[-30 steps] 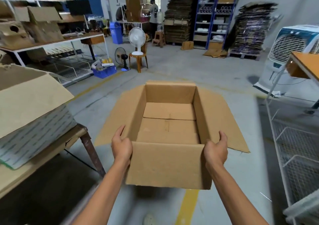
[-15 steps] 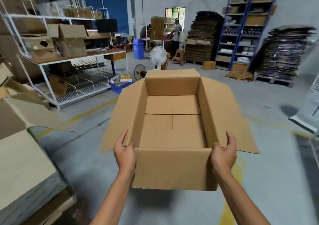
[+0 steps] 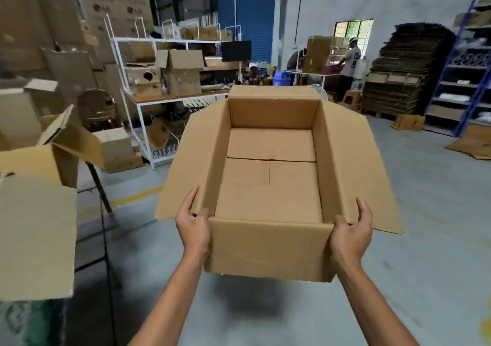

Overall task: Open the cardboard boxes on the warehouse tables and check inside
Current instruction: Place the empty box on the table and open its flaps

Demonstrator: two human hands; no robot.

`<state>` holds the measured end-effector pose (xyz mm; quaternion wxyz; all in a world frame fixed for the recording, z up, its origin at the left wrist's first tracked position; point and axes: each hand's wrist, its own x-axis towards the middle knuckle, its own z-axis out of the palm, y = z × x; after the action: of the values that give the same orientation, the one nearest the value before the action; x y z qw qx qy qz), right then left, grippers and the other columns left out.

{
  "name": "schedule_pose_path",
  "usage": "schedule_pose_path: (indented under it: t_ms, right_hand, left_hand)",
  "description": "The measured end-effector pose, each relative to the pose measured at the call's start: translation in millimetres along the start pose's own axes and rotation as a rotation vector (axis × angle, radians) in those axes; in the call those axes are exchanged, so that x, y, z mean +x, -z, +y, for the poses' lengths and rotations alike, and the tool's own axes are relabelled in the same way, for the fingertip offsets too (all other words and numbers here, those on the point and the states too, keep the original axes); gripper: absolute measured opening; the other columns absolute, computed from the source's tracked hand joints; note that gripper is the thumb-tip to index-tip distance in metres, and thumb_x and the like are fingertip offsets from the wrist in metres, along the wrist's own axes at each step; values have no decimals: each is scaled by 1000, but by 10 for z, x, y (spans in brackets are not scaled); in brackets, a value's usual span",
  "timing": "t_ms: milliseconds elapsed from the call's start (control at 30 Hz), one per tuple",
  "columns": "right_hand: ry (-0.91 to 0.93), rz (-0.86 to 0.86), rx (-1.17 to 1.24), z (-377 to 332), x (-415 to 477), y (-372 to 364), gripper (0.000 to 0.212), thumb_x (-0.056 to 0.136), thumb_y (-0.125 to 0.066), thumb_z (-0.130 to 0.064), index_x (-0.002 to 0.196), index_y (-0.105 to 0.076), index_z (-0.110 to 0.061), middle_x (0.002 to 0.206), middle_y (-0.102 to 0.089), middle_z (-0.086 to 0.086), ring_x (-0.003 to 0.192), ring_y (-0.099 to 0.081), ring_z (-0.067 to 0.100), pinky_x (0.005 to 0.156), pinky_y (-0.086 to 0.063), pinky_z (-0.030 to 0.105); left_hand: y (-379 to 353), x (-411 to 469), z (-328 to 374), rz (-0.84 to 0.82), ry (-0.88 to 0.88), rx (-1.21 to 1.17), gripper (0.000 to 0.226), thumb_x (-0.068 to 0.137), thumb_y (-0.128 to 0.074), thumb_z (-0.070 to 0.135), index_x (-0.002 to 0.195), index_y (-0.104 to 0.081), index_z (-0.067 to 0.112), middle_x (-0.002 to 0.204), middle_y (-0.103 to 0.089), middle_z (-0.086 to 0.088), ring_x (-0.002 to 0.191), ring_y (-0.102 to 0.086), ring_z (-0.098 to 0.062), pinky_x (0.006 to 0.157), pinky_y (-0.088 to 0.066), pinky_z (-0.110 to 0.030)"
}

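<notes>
2 hands hold the open cardboard box (image 3: 268,186) above the aisle floor (image 3: 425,213): left hand (image 3: 192,231) and right hand (image 3: 350,239) grip its near corners, well apart. Its splayed left flap (image 3: 191,165) could snag the tabled box (image 3: 32,159) alongside and wrench free.

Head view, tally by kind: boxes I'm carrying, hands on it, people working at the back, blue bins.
cardboard box: 1
Hands gripping it: 2, left hand and right hand
People at the back: 2, bending person and standing person
blue bin: 1
Total: 6
</notes>
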<state>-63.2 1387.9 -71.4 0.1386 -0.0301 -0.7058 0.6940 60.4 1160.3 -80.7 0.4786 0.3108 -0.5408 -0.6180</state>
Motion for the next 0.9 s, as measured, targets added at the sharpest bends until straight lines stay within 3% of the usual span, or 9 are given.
schedule_pose_path:
  t_ms: [133, 267, 333, 400, 567, 633, 733, 833, 900]
  right_hand:
    - [43, -105, 83, -101, 754, -725, 62, 91, -54, 4, 146, -45, -22, 142, -48, -9, 73, -53, 17, 82, -34, 18]
    - [78, -226, 157, -214, 1328, -1534, 62, 89, -56, 5, 146, -46, -20, 147, -46, -9, 83, -50, -24, 87, -32, 15]
    - [104, -269, 185, -198, 1469, -1935, 63, 87, -57, 7, 143, -49, -19, 146, -48, -8, 119, -48, -11, 95, -31, 12]
    - [119, -307, 216, -198, 1555, -2331, 63, 86, -59, 9, 142, -51, -20, 145, -49, -7, 135, -42, 8, 98, -30, 6]
    - [135, -438, 329, -303, 1657, -3365, 64, 85, -57, 13, 143, -49, -13, 147, -48, -3, 121, -39, -8, 81, -27, -9]
    - [147, -477, 389, -366, 1664, -3815, 65, 84, -55, 14, 143, -48, -11, 148, -48, 2, 118, -40, -10, 83, -27, -8]
    - [165, -520, 472, -537, 1638, -4527, 65, 82, -54, 17, 142, -48, -7, 145, -48, 3, 89, -47, -11, 74, -33, -1]
    - [164, -560, 538, -665, 1598, -5261, 67, 80, -54, 16, 142, -49, -8, 141, -49, -2, 94, -50, -25, 78, -36, 0]
    - [150, -607, 558, -756, 1589, -5769, 67, 79, -55, 15, 142, -50, -10, 142, -50, -2, 111, -50, -14, 83, -31, -4]
  left_hand:
    - [-447, 664, 25, 70, -70, 20, 62, 84, -51, -11, 137, -60, 20, 135, -57, 6, 72, -58, 17, 71, -49, -8]
    - [-722, 1214, 159, 197, -129, 23, 64, 83, -53, -9, 136, -60, 26, 137, -56, 9, 79, -60, 10, 81, -53, -21]
    - [-733, 1456, 183, 269, -155, 62, 65, 83, -53, -11, 137, -59, 25, 137, -57, 7, 61, -54, 4, 65, -51, -14]
    - [-714, 1700, 220, 329, -195, 93, 65, 83, -54, -12, 136, -59, 24, 137, -58, 5, 57, -53, 3, 58, -49, -11]
    - [-587, 2374, 309, 459, -338, 173, 66, 84, -57, -10, 133, -58, 34, 140, -56, 5, 100, -62, -28, 79, -55, -23]
    - [-519, 2700, 334, 516, -380, 187, 66, 83, -57, -10, 134, -58, 32, 141, -56, 7, 97, -60, -34, 80, -56, -33]
    - [-429, 3230, 395, 587, -477, 179, 67, 81, -55, -14, 133, -59, 28, 140, -57, 7, 55, -49, -4, 55, -46, -15]
    - [-306, 3803, 477, 641, -508, 148, 65, 82, -55, -15, 135, -59, 23, 138, -56, 8, 59, -52, 6, 57, -43, -7]
    - [-225, 4171, 547, 671, -531, 144, 65, 83, -56, -14, 137, -58, 22, 138, -55, 9, 65, -56, 10, 61, -45, -6]
